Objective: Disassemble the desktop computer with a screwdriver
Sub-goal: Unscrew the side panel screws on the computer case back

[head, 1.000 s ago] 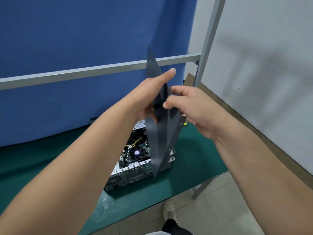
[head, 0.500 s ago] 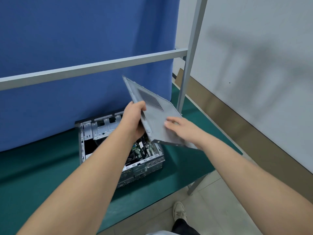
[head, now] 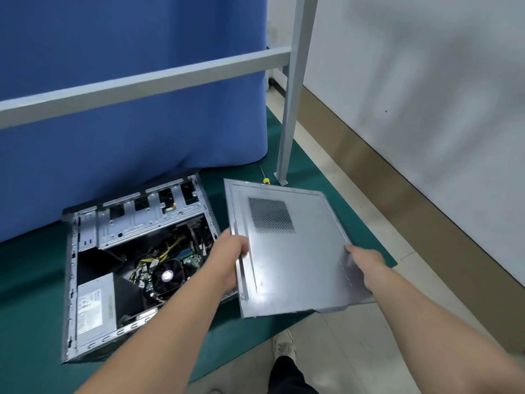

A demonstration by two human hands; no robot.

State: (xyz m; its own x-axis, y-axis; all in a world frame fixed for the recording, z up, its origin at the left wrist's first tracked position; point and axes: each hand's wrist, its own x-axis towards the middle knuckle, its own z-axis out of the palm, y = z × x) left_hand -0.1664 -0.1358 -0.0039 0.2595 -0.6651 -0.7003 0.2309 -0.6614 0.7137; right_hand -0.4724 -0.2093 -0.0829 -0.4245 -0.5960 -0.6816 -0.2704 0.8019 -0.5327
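Observation:
The desktop computer case [head: 85,280] lies open on its side on the green mat, showing the CPU fan [head: 167,275], the power supply [head: 95,304], cables and drive bays. To its right I hold the grey metal side panel [head: 289,257], nearly flat, inner face up, with a perforated vent near its far end. My left hand [head: 227,257] grips the panel's left edge. My right hand [head: 363,263] grips its right edge. A yellow-handled screwdriver [head: 265,179] lies behind the panel, mostly hidden by it.
A grey metal post [head: 289,109] stands on the green mat [head: 34,308] just behind the panel, with a horizontal bar [head: 142,83] across a blue curtain [head: 127,38]. The mat's right edge meets a tiled floor and wall. My shoe [head: 284,346] shows below the table edge.
The panel went from upright in front of my face to low and nearly flat, right of the case. Both hands lowered with it and moved to its side edges.

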